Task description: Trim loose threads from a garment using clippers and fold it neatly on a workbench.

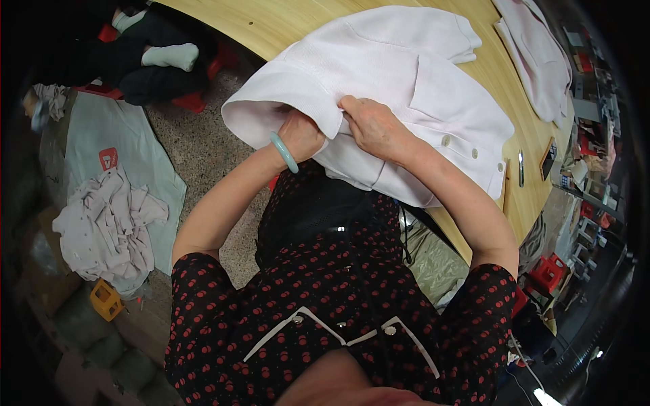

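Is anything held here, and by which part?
The right hand pinches the pale garment by the edge of its collar. The left hand is partly hidden beneath; its grip cannot be told.

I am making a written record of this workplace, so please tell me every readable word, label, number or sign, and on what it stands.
No words or numbers are clearly readable.
Red label with a white mark, on the pale plastic sheet at left: too small and blurred.
White fabric garment with round buttons: no writing visible.
Background clutter at far right: too blurred.
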